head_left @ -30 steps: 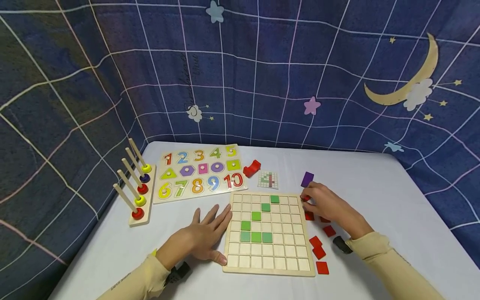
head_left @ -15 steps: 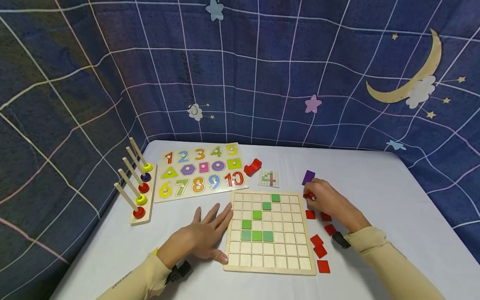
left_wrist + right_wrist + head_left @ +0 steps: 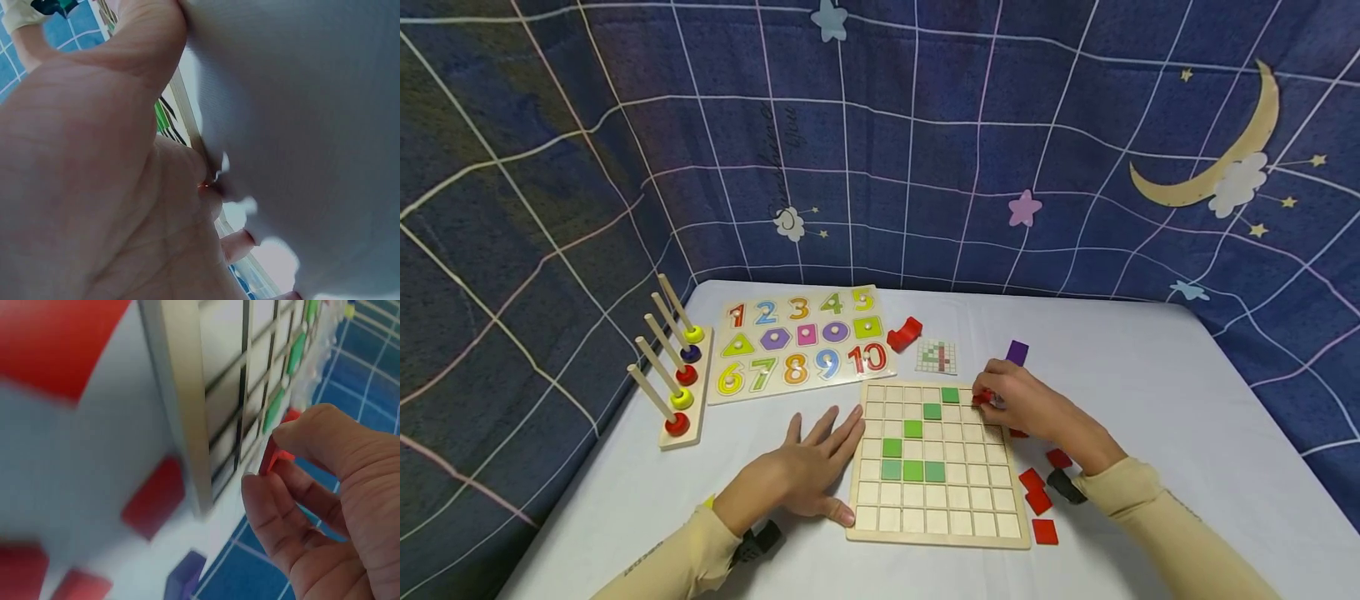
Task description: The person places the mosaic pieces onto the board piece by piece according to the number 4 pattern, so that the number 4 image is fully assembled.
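A wooden grid board (image 3: 955, 499) lies on the white table, with several green square tiles (image 3: 913, 471) set in its cells. My right hand (image 3: 1026, 403) pinches a red square tile (image 3: 270, 455) between thumb and fingertips, over the board's far right corner. My left hand (image 3: 811, 471) rests with spread, straight fingers at the board's left edge, fingertips and thumb touching the frame. Several loose red tiles (image 3: 1039, 501) lie right of the board. Beyond my right hand is a purple tile (image 3: 1017, 352), partly covered in the head view.
Behind the board lie a small pattern card (image 3: 936, 357) and a red curved block (image 3: 905, 334). A number-and-shape puzzle board (image 3: 797, 342) sits at the back left, beside a peg stand (image 3: 694, 417) with coloured rings. A dark blue curtain (image 3: 880, 150) hangs behind the table.
My right hand has moved left from beside the board to over its far right corner, carrying the red tile. The left hand stays in place.
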